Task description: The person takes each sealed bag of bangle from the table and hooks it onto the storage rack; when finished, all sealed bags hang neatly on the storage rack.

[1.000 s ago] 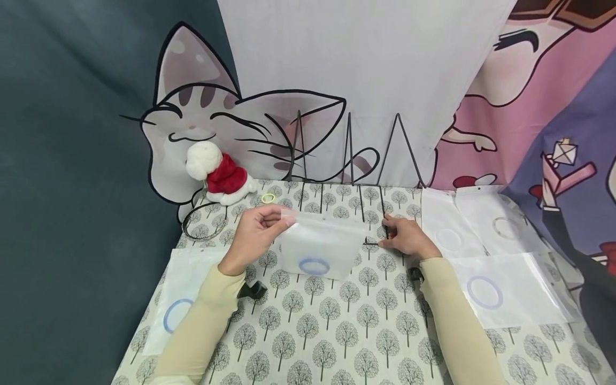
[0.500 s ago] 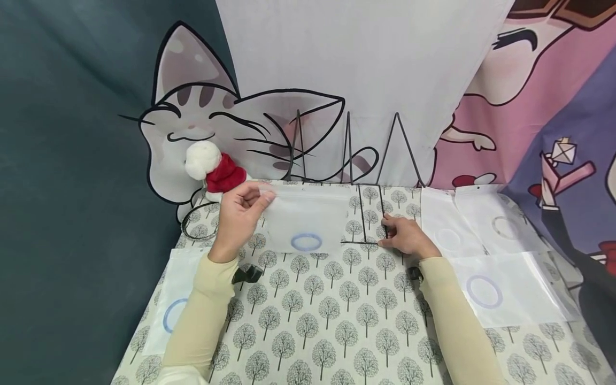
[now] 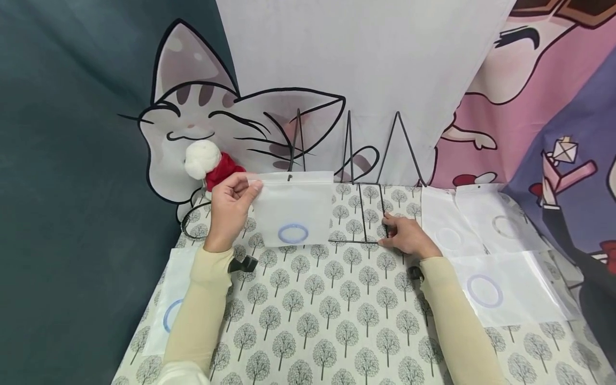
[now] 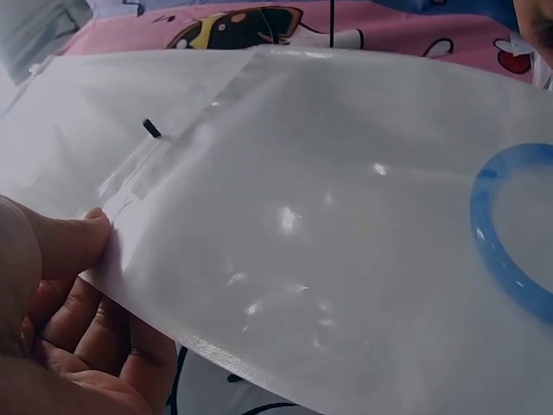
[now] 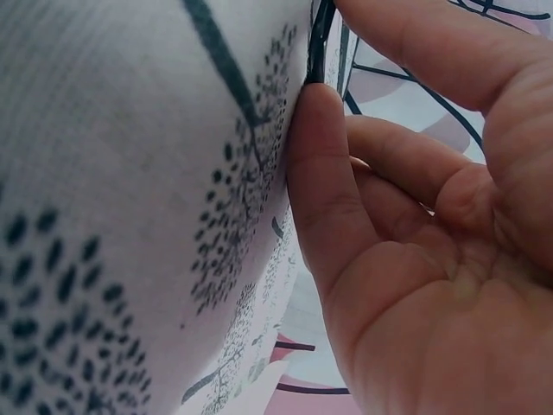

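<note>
My left hand [image 3: 232, 206] pinches the upper left corner of a frosted zip bag [image 3: 291, 206] between thumb and fingers. Inside the bag lies a blue ring [image 3: 293, 233], also large in the left wrist view. A dark prong tip [image 4: 151, 128] shows at the hole in the bag's top strip. Behind the bag stands a black wire rack [image 3: 348, 147] with pointed uprights and a base flat on the table; the bag hides its left part. My right hand [image 3: 406, 235] grips the base's front right corner, thumb and forefinger at the wire [image 5: 320, 43].
Several similar bags lie at the right, one with a lilac ring [image 3: 484, 291]. Another bag [image 3: 156, 321] with a blue ring lies left, partly under my left sleeve. A plush toy [image 3: 204, 160] in red and a dark hoop [image 3: 192, 230] sit at the back left.
My left hand has carried the bag left and back, up to the rack's left upright, and the bag now faces forward more squarely. My right hand has stayed on the rack's corner.
</note>
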`<state>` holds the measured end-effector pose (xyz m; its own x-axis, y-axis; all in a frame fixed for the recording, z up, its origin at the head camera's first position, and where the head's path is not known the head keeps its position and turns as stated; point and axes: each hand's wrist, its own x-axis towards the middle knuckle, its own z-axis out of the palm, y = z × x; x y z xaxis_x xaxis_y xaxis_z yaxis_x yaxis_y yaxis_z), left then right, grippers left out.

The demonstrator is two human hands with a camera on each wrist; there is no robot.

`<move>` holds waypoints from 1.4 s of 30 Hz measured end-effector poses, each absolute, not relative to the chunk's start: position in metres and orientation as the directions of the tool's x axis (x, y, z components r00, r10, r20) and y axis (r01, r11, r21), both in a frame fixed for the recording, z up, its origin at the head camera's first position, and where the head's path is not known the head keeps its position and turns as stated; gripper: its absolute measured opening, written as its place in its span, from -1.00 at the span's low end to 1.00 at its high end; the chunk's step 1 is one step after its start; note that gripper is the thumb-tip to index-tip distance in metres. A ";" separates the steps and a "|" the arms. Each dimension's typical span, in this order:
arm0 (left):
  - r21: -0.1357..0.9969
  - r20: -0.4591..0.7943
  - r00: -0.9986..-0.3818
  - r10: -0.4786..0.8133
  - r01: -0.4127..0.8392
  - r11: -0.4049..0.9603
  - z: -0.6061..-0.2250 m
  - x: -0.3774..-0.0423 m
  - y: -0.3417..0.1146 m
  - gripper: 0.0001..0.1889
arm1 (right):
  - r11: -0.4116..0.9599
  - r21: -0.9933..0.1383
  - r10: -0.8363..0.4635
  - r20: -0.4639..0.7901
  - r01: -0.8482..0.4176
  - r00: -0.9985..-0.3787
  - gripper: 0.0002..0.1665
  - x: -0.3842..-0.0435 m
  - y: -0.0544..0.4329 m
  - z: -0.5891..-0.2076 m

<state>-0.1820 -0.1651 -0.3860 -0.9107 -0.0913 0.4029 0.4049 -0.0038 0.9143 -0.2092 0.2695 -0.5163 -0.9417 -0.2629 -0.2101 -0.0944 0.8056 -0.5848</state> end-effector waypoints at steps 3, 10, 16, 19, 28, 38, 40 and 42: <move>0.920 0.389 -0.916 -0.092 0.391 -0.004 -0.387 -0.191 -0.164 -0.91 | 0.798 -0.595 -0.268 -0.208 -0.096 -0.940 0.00 -0.209 0.270 -0.516; 0.923 0.382 -0.919 -0.101 0.384 -0.011 -0.390 -0.216 -0.159 -0.93 | 0.802 -0.591 -0.264 -0.219 -0.087 -0.939 -0.01 -0.207 0.272 -0.516; 0.916 0.399 -0.906 -0.138 0.402 0.009 -0.387 -0.243 -0.154 -0.94 | 0.806 -0.584 -0.274 -0.214 -0.102 -0.938 -0.03 -0.208 0.272 -0.512; 0.913 0.406 -0.902 -0.146 0.409 0.013 -0.386 -0.258 -0.152 -0.92 | 0.806 -0.585 -0.272 -0.221 -0.096 -0.936 -0.02 -0.208 0.272 -0.511; 0.911 0.390 -0.899 -0.200 0.409 -0.058 -0.387 -0.301 -0.142 -0.95 | 0.798 -0.597 -0.263 -0.217 -0.085 -0.940 -0.03 -0.208 0.272 -0.514; 0.911 0.351 -0.898 -0.267 0.393 -0.124 -0.389 -0.323 -0.132 -0.94 | 0.795 -0.603 -0.255 -0.224 -0.072 -0.941 -0.03 -0.208 0.271 -0.515; 0.912 0.345 -0.900 -0.267 0.389 -0.133 -0.389 -0.323 -0.132 -0.92 | 0.797 -0.600 -0.252 -0.224 -0.071 -0.941 -0.03 -0.208 0.272 -0.514; 0.910 0.343 -0.903 -0.258 0.387 -0.145 -0.390 -0.322 -0.132 -0.87 | 0.797 -0.600 -0.253 -0.225 -0.071 -0.941 -0.03 -0.207 0.273 -0.513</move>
